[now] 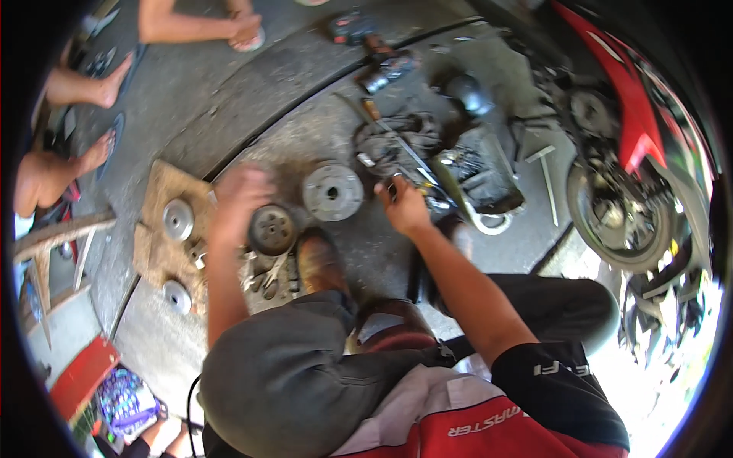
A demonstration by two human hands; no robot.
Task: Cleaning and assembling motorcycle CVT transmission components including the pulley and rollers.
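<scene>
My left hand (243, 189) is smeared by motion above the cardboard's right edge, close to a dark round metal part with holes (267, 231); whether it holds anything does not show. My right hand (406, 204) has its fingers closed around something small and dark that I cannot make out. Between my hands, a silvery round metal plate with a central hole (319, 200) lies flat on the floor. Beyond my right hand are a long screwdriver (402, 145) and a crumpled dark cloth (420, 126).
Cardboard (158, 195) at left bears shiny discs (178, 219). Several small metal parts (267, 278) lie by my shoe. A tool-filled tray (508, 200), a T-handle wrench (548, 183) and a red motorcycle (637, 137) stand right. A cordless power tool (388, 70) lies ahead; other people's limbs (195, 29) show far left.
</scene>
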